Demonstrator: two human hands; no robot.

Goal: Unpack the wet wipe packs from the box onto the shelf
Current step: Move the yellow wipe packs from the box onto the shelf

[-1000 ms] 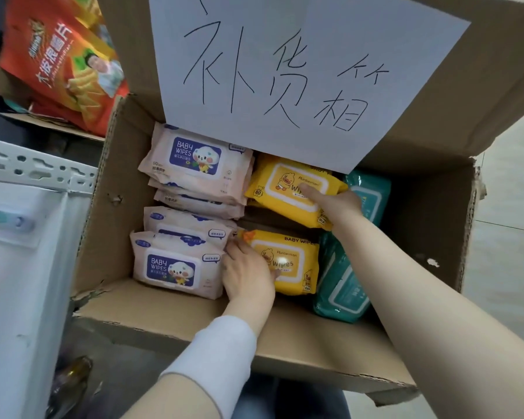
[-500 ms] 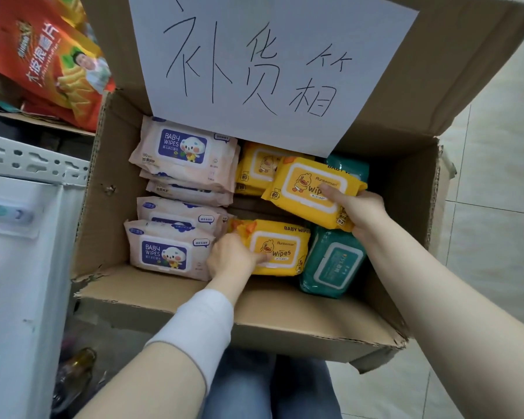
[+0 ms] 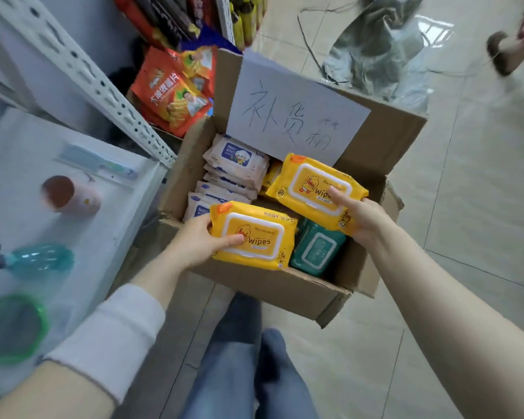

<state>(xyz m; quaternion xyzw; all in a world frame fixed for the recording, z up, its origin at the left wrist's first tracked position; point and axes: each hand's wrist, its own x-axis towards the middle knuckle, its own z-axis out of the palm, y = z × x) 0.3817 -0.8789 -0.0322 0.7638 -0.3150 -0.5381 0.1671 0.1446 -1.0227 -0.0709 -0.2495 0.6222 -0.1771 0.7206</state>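
Left grip point(image 3: 194, 240) is curled round the left short edge of the near yellow wipes pack point(image 3: 254, 237), thumb on its top face; the pack is held over the cardboard box's point(image 3: 285, 285) near-left corner, clear of the contents.

Right grip point(image 3: 363, 219) pinches the right end of the far yellow wipes pack point(image 3: 312, 189), above the box's middle, just under the paper sign point(image 3: 294, 116).

Both packs are face-up, long axes roughly left-right across the box.

White shelf point(image 3: 127, 213) is immediately left of the box, so the left grip is nearer; I'd expect travel along the pack's long axis, gripped end leading.

Room:
- bare shelf deck beside the box's left wall
- pink cup point(image 3: 70, 195) and teal bottle point(image 3: 40, 261) further left
- perforated upright point(image 3: 103, 86) near the box's far-left corner; snag risk

Left in the box: white baby wipes packs point(image 3: 233, 158) on the left side; green wipes pack point(image 3: 318, 249) near-right.
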